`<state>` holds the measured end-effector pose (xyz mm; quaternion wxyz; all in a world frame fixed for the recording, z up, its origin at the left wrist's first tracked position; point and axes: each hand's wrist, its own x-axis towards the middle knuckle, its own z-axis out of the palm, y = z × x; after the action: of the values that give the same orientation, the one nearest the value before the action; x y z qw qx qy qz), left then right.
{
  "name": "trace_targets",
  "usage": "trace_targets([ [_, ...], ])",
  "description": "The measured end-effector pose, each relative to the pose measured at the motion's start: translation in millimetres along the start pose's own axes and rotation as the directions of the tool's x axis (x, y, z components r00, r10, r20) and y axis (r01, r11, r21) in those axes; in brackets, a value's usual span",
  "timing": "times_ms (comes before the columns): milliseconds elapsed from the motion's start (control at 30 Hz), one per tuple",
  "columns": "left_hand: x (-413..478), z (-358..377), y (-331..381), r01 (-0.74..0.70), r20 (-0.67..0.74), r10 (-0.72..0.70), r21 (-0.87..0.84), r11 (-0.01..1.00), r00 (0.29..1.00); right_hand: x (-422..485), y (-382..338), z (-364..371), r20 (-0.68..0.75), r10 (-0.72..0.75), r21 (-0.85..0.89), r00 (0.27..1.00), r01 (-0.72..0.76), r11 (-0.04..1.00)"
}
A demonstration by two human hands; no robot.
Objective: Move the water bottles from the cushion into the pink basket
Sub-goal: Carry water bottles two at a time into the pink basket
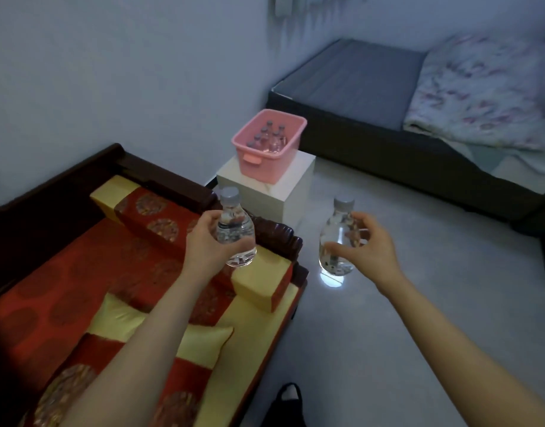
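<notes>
My left hand (205, 241) grips a clear water bottle (235, 232) with a grey cap, held upright above the right end of the red and yellow cushion (117, 266). A second clear bottle (337, 238) is held upright by my right hand (368, 245) over the floor. Ahead, the pink basket (265, 166) stands on a white cube stand (283, 195), beyond both hands. Several capped bottles (269, 138) stand upright inside it.
The cushion lies on a dark wooden sofa frame (277, 234) at the left, with a yellow and red pillow (160, 331) near me. A low dark bed (373, 143) with a floral quilt (487, 94) fills the right back. Grey floor (388, 349) lies between.
</notes>
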<state>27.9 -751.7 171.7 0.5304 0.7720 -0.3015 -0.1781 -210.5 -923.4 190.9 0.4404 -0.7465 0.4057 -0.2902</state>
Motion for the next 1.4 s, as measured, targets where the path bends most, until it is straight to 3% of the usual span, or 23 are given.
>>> trace_targets([
  [267,118.4,96.5,33.9,-0.033,0.115,0.033,-0.001,0.999,0.993,128.8,30.6,-53.7,-0.043,0.080,-0.016,0.996,-0.080,0.997],
  [500,207.0,166.4,62.5,-0.015,0.102,0.012,0.030,0.999,0.995,232.6,60.0,-104.3,-0.045,0.148,0.016,0.988,-0.148,0.989],
  [933,336.3,286.2,81.3,0.195,-0.212,-0.189,0.007,0.981,0.959,503.1,101.3,-152.4,0.214,0.049,-0.009,0.976,-0.049,0.999],
  [1400,473.0,303.0,45.0,0.273,-0.409,-0.272,-0.057,0.960,0.871,687.5,105.1,-45.0,0.456,-0.067,0.070,0.887,0.039,0.997],
])
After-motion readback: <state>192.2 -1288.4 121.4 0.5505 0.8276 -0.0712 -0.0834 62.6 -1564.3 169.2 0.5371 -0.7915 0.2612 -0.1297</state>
